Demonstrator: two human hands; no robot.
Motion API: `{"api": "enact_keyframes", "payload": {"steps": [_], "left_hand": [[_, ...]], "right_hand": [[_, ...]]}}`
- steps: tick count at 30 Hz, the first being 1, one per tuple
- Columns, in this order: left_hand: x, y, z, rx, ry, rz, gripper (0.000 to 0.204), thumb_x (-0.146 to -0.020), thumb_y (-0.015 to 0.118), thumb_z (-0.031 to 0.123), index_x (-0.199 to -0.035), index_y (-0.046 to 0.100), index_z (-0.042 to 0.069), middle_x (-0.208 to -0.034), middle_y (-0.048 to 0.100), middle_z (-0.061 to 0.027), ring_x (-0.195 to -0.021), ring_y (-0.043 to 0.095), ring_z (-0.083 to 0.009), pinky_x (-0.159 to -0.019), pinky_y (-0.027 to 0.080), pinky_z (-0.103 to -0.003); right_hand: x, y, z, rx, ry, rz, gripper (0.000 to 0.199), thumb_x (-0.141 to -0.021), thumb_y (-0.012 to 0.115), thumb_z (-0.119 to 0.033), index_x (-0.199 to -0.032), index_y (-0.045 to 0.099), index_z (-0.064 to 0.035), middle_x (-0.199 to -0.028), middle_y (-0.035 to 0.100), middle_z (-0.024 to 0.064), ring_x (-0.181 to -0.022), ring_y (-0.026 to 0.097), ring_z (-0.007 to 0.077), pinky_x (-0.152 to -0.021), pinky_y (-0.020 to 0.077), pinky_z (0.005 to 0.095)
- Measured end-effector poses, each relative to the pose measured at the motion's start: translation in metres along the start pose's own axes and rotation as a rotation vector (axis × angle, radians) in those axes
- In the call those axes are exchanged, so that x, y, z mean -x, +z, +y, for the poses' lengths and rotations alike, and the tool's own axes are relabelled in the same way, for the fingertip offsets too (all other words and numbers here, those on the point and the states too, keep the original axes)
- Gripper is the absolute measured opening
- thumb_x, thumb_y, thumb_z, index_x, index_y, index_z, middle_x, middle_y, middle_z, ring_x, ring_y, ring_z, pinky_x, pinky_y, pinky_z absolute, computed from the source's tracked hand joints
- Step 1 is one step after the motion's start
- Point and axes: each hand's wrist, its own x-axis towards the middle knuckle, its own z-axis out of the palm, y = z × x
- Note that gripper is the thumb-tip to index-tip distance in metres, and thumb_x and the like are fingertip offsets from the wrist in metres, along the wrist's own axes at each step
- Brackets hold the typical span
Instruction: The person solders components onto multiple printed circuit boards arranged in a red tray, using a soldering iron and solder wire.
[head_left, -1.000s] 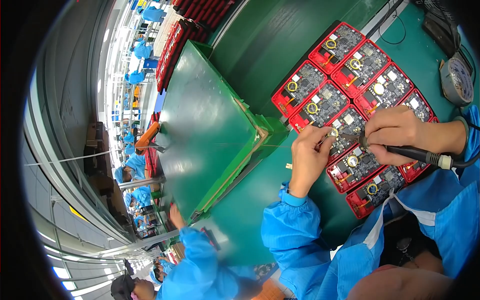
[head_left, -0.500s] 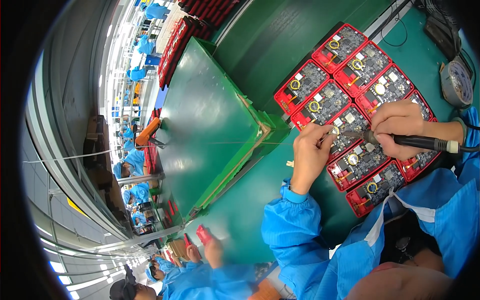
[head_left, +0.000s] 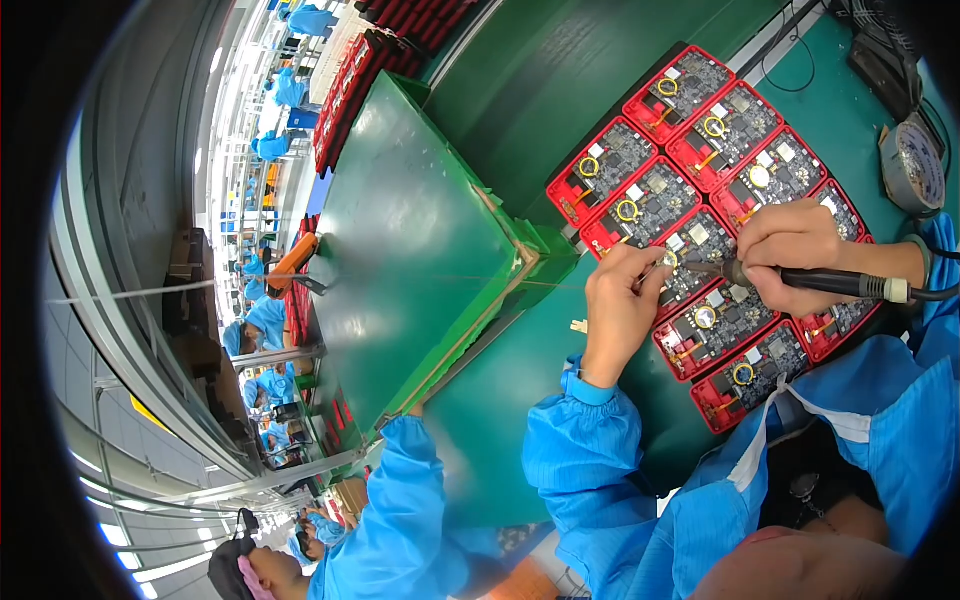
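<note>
My right hand (head_left: 795,255) is closed round the black handle of a soldering iron (head_left: 835,283). The iron points left, its tip over a circuit board (head_left: 698,240) in a red housing. My left hand (head_left: 622,300) has thumb and forefinger pinched together at that board's left side, beside a round, coin-shaped part (head_left: 668,259). Whatever those fingers hold is too small to make out. Around both hands lie several more red housings (head_left: 597,192) with circuit boards, packed in slanted rows; many carry a yellow-ringed round part (head_left: 714,127). My right hand and the iron cover part of the group.
A round pale container (head_left: 912,165) and dark cables (head_left: 880,70) are at the far right. Left of the housings runs a raised green surface (head_left: 420,230) with taped edges. Another person in a blue sleeve (head_left: 405,500) reaches onto it from the lower left.
My hands and the iron stay almost in place. The person at lower left has swung an arm up to the green surface's edge; the red piece in that person's hand no longer shows.
</note>
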Motion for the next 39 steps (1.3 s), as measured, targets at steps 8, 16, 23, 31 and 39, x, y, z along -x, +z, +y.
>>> {"api": "enact_keyframes", "payload": {"steps": [8, 16, 23, 31, 39], "left_hand": [[0.0, -0.002, 0.003, -0.025, -0.022, -0.026, 0.017, -0.071, 0.065, 0.0, -0.088, 0.062, 0.0, -0.07, 0.053, -0.0104, -0.055, 0.052, -0.019, -0.05, 0.042, -0.028], [0.0, 0.0, 0.001, -0.001, -0.012, 0.0, 0.018, -0.071, 0.067, 0.002, -0.088, 0.064, 0.0, -0.066, 0.052, -0.0066, -0.051, 0.042, -0.0104, -0.047, 0.035, -0.025], [0.0, 0.001, 0.002, -0.012, -0.016, 0.013, 0.018, -0.07, 0.067, 0.002, -0.088, 0.064, 0.0, -0.066, 0.052, -0.0066, -0.051, 0.042, -0.0105, -0.047, 0.035, -0.025], [0.001, -0.001, 0.0, -0.026, -0.011, -0.011, 0.017, -0.07, 0.065, 0.0, -0.087, 0.063, 0.0, -0.07, 0.053, -0.0106, -0.053, 0.05, -0.0179, -0.049, 0.041, -0.028], [0.028, -0.008, 0.001, 0.398, -0.195, 0.144, 0.008, -0.08, 0.059, -0.001, -0.088, 0.057, -0.002, -0.065, 0.051, 0.0008, -0.058, 0.045, -0.0012, -0.05, 0.037, -0.017]], "right_hand": [[0.0, 0.0, 0.0, 0.0, 0.003, 0.001, 0.006, -0.062, 0.059, 0.003, -0.067, 0.056, 0.0012, -0.068, 0.056, 0.0099, -0.049, 0.055, 0.0191, -0.041, 0.0426, 0.0267], [0.0, 0.0, 0.001, 0.001, -0.008, -0.008, 0.006, -0.062, 0.059, 0.002, -0.067, 0.056, 0.0011, -0.069, 0.056, 0.01, -0.05, 0.056, 0.0195, -0.042, 0.0436, 0.0268], [0.0, 0.001, 0.002, 0.01, -0.026, -0.01, 0.006, -0.061, 0.059, 0.002, -0.066, 0.056, 0.0011, -0.069, 0.056, 0.0101, -0.05, 0.056, 0.0198, -0.042, 0.0437, 0.027], [-0.002, -0.008, -0.003, 0.009, -0.048, 0.081, 0.003, -0.063, 0.057, 0.001, -0.065, 0.055, 0.0011, -0.067, 0.056, 0.0105, -0.046, 0.054, 0.0183, -0.041, 0.0423, 0.0254], [-0.001, -0.002, 0.0, -0.035, -0.002, 0.054, 0.003, -0.064, 0.057, 0.001, -0.066, 0.054, 0.0008, -0.069, 0.056, 0.0102, -0.048, 0.054, 0.0187, -0.041, 0.0419, 0.0264]]}}
